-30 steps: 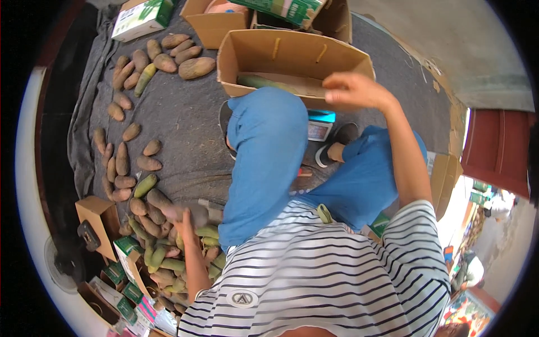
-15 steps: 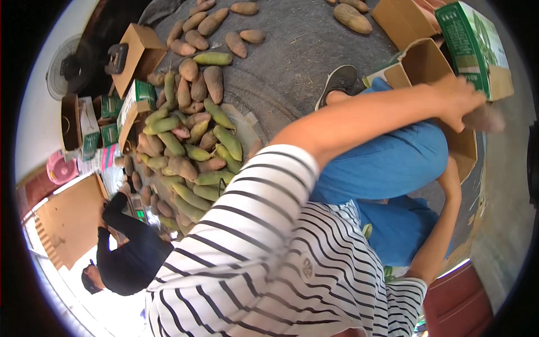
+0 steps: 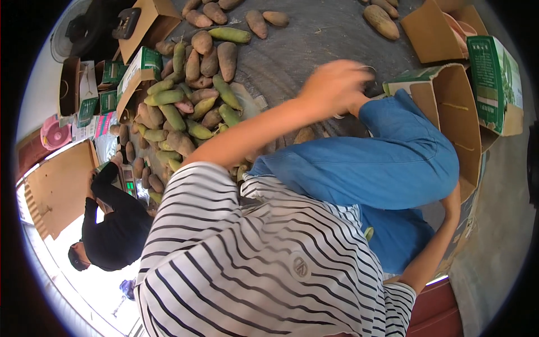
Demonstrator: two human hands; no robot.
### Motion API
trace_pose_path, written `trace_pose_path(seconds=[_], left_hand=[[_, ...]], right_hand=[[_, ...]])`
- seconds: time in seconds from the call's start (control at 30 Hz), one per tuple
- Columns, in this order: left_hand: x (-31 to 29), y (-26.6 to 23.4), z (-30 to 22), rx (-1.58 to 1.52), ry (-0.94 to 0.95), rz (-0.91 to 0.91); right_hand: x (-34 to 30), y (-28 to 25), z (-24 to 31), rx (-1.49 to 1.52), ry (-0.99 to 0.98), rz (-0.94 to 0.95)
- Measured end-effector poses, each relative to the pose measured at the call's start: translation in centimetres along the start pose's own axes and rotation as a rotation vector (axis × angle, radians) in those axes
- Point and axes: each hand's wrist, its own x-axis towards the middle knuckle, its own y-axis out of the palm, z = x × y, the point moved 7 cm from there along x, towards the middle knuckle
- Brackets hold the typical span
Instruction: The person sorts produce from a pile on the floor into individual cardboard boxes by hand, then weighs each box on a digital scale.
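My left hand (image 3: 337, 84) is raised over the grey ground sheet, near my shoe and the near edge of an opened carton (image 3: 455, 106). Motion smears its fingers, and I see nothing clearly held in it. My right forearm (image 3: 421, 261) runs up beside my bent blue-trousered knee. Its hand (image 3: 451, 196) is mostly hidden behind the knee, by the carton's side, so its grip does not show. To the left of my left forearm lies a heap of brown, tuber-like roots (image 3: 227, 62) and long green ones (image 3: 196, 130).
A green printed carton (image 3: 487, 84) and a brown box with pinkish contents (image 3: 432, 31) stand at the right. Several roots (image 3: 382, 21) lie at the top. At the left, a person in black (image 3: 115, 224) bends beside a scale with a green display (image 3: 129, 185).
My left hand has swung left, away from the carton at the right; the blurred brownish root it held there no longer shows in it. The view has shifted slightly.
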Motion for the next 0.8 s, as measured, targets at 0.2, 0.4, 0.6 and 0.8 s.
trace_pose_path(seconds=[0.2, 0.4, 0.6, 0.8], left_hand=[[-29.5, -20.6, 14.4, 1.02, -0.755, -0.088], [-47.9, -26.4, 17.3, 0.596, -2.004, -0.614], [-47.9, -22.5, 18.1, 0.407, -2.114, -0.68], [-37.4, -12.7, 15.4, -0.418, -2.056, -0.91]], right_hand=[[0.3, 0.2, -0.3, 0.083, 0.034, -0.016], [-0.4, 0.6, -2.7, -0.025, 0.002, 0.028], [-0.9, 0.6, -1.7, -0.024, -0.01, 0.03], [0.9, 0.2, 5.1, 0.053, -0.077, 0.092]])
